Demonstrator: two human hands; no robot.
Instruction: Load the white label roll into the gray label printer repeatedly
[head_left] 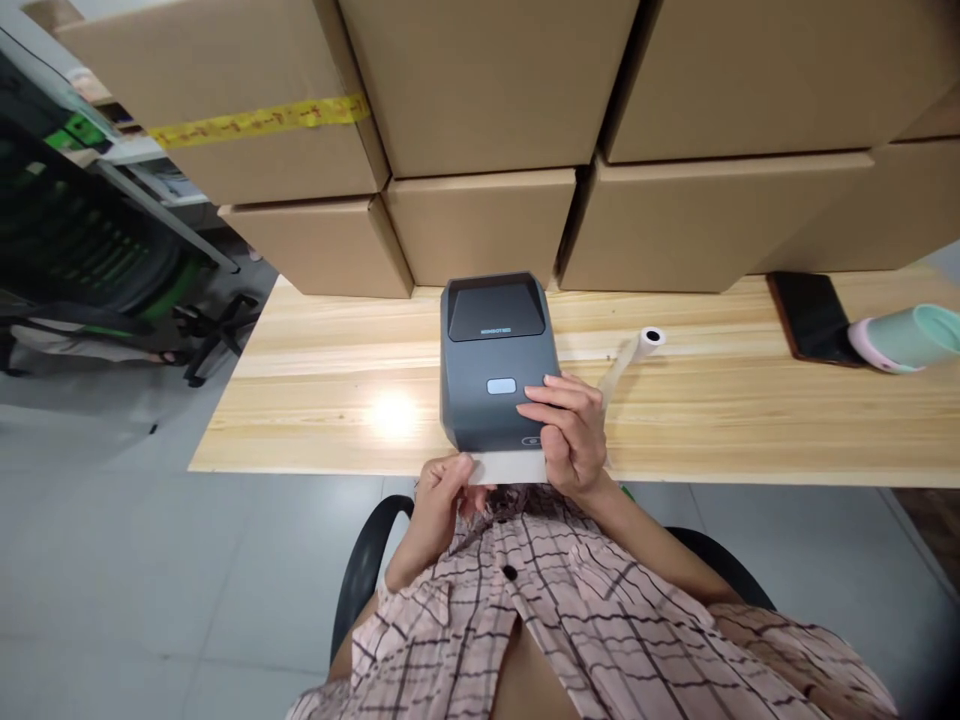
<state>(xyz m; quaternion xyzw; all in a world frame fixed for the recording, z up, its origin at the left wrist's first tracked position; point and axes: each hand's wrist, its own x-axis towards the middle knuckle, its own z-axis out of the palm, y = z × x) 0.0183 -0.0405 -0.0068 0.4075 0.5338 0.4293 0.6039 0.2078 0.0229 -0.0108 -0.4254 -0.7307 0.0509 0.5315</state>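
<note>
pinching, left hand (445,490): thumb on top, fingers beneath, closed on the left end of a white, flat paper strip (511,467). the strip shows at the front of a dark blue-grey, boxy plastic printer (487,360).

where does the printer stand?

on a pale, wood-grained table (322,390), front end close to the near edge, left of the middle as far as the table shows. likely put there so the strip's end reaches the edge and fingers can get under it.

and the right hand (576,432)?

fingers laid over the printer's right side and top, near the pale oblong button (502,386), not far spread. thumb bent by the front right corner, close to the strip's right end. can't tell if it pinches the strip. reads as steadying the printer.

what's to the right?

a white, hollow-cored paper roll (643,345) on the table, a loose band (619,368) trailing from it toward the printer and out of sight behind the right hand. farther off, by the far edge, a black, flat phone (814,315) with a mint-green and pink cup (904,338) at its near right corner.

far edge otherwise?

brown cardboard boxes (480,90) along it, stacked two high, probably set at the back to leave the front for the hands.
</note>
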